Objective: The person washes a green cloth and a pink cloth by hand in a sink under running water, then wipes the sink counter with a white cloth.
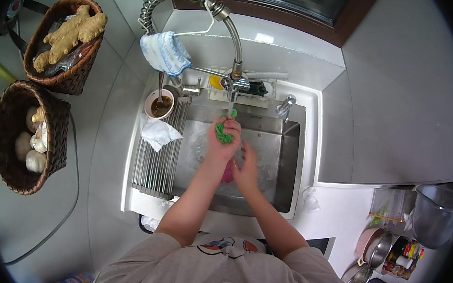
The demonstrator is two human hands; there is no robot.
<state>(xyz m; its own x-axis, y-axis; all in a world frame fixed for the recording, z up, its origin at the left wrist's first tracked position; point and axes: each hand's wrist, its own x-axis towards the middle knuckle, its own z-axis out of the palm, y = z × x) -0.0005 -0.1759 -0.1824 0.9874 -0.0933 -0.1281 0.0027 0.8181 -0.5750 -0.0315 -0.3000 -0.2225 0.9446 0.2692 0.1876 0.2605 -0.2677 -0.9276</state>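
My left hand is closed around a bunched green cloth under the spout of the chrome faucet. Water runs down from the spout onto the cloth and hand. Just to the right, my right hand hovers over the stainless-steel sink with its fingers apart and nothing in them. Between my forearms a pink item lies low in the sink; my arms partly hide it, so its kind is unclear.
A roll-up drying rack covers the sink's left side, bearing a white cloth and a bowl of brown liquid with a spoon. A blue-and-white towel hangs by the faucet hose. Two woven baskets hang left, holding ginger and garlic.
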